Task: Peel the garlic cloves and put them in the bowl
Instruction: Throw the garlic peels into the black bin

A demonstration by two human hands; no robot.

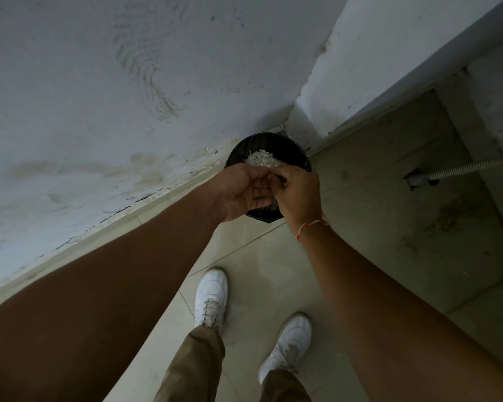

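Observation:
A black bin (235, 153) stands on the floor against the wall, with a heap of pale garlic peels (262, 161) inside it. Both my hands are directly above the bin. My left hand (244, 192) is turned palm up and loosely cupped, with a thin pale sliver of peel lying on it. My right hand (298, 192) shows its back to the camera, and its bent fingers reach down onto the left palm. Whether the right fingertips pinch anything is hidden. No garlic cloves and no bowl are in view.
A stained white wall (99, 97) runs along the left. A corrugated hose (474, 165) enters a floor hole at the right, beside a raised ledge (491, 91). My white shoes (211, 297) stand on the tiled floor (360, 227) just behind the bin.

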